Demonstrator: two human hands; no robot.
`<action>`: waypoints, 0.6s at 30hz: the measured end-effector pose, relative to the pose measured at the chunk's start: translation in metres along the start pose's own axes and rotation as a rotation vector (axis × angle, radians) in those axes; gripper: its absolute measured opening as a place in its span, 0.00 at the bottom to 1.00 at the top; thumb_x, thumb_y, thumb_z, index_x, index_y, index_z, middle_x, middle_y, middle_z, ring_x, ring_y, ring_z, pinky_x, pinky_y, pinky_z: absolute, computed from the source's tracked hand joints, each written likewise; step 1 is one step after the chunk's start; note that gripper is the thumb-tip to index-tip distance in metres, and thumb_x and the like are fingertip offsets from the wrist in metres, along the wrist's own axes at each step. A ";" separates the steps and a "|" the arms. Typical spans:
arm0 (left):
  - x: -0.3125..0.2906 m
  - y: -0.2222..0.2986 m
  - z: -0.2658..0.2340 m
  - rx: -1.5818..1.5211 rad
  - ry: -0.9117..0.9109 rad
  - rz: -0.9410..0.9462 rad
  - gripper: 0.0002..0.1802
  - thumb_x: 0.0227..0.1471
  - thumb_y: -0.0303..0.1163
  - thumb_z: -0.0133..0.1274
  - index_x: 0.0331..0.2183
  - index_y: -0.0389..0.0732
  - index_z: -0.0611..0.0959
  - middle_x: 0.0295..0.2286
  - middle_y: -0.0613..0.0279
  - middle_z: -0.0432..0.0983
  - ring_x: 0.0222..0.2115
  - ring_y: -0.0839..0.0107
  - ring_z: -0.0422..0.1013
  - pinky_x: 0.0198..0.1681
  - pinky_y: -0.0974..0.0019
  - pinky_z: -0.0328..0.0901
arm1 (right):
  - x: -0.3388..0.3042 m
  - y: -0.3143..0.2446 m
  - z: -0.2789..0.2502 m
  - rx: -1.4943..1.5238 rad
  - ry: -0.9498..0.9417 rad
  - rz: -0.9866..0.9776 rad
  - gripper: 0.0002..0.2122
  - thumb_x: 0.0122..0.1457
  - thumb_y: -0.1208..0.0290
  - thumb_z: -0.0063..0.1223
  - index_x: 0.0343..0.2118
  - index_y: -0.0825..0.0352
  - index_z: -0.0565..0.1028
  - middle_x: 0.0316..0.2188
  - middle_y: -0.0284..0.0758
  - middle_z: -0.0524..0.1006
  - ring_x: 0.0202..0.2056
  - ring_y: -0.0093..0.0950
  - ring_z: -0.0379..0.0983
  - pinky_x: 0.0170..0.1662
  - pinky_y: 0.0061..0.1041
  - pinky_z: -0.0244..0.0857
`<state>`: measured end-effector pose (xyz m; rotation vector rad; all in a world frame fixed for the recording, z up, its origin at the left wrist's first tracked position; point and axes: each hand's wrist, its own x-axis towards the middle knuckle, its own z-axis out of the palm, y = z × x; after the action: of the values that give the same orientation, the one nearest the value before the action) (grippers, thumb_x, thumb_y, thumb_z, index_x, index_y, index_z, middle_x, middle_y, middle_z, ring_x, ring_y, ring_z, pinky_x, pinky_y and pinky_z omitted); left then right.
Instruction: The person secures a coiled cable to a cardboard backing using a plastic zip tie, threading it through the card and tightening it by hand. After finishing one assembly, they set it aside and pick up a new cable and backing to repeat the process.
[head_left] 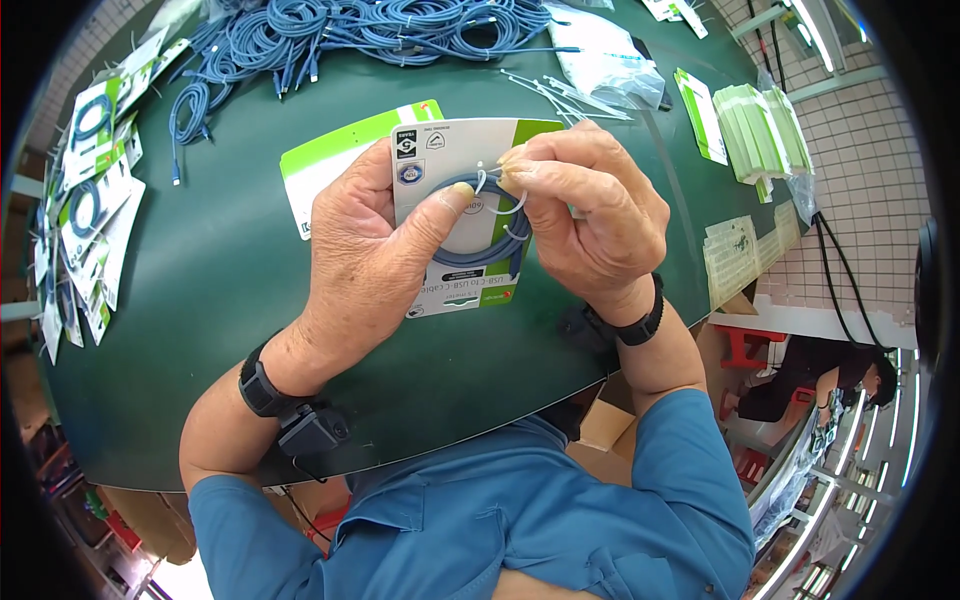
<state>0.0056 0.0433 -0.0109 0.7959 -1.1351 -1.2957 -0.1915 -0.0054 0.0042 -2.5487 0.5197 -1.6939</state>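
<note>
My left hand (365, 250) grips a white and green packaging card (440, 297) by its left side, thumb pressed on the front. A coiled blue cable (505, 245) lies against the card. White cable ties loop through the card and around the coil. My right hand (595, 205) pinches the end of a white cable tie (520, 203) near the card's upper middle, thumb and forefinger pressed together. Behind the held card, another green and white card (310, 170) lies flat on the dark green table (230, 290).
Several coiled blue cables (370, 30) are heaped at the far edge. Loose white cable ties (565, 98) lie beside a clear plastic bag (605, 60). Finished-looking carded cables (95, 200) pile up at left; stacked cards (750, 135) stand at right. Another person (825, 385) sits beyond.
</note>
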 end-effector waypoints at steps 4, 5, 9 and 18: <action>0.001 0.000 -0.001 0.015 -0.006 0.005 0.17 0.62 0.23 0.59 0.52 0.31 0.80 0.42 0.57 0.84 0.42 0.74 0.80 0.47 0.68 0.75 | 0.001 0.000 -0.001 -0.015 -0.032 -0.012 0.08 0.60 0.80 0.67 0.41 0.67 0.80 0.34 0.41 0.83 0.31 0.30 0.81 0.31 0.25 0.72; 0.001 -0.001 0.000 -0.002 -0.005 0.004 0.17 0.62 0.23 0.59 0.52 0.31 0.80 0.43 0.57 0.84 0.42 0.74 0.80 0.47 0.68 0.75 | 0.000 0.000 -0.001 -0.019 -0.043 -0.014 0.08 0.60 0.80 0.67 0.41 0.67 0.80 0.34 0.41 0.83 0.31 0.30 0.81 0.31 0.25 0.72; 0.000 0.000 0.000 -0.040 -0.006 -0.008 0.17 0.62 0.23 0.59 0.53 0.31 0.80 0.43 0.56 0.84 0.42 0.74 0.80 0.47 0.68 0.76 | -0.003 -0.003 -0.006 -0.027 -0.046 -0.037 0.10 0.58 0.81 0.68 0.41 0.66 0.81 0.36 0.40 0.83 0.31 0.30 0.81 0.31 0.24 0.72; 0.001 0.001 -0.001 -0.073 -0.011 -0.038 0.17 0.63 0.23 0.58 0.53 0.31 0.80 0.43 0.56 0.84 0.42 0.74 0.80 0.47 0.68 0.76 | -0.003 -0.008 -0.009 -0.087 -0.102 -0.059 0.17 0.50 0.83 0.72 0.44 0.62 0.84 0.39 0.36 0.83 0.34 0.29 0.80 0.32 0.23 0.72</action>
<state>0.0064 0.0428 -0.0102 0.7600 -1.0801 -1.3666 -0.1985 0.0043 0.0064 -2.7208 0.5285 -1.5815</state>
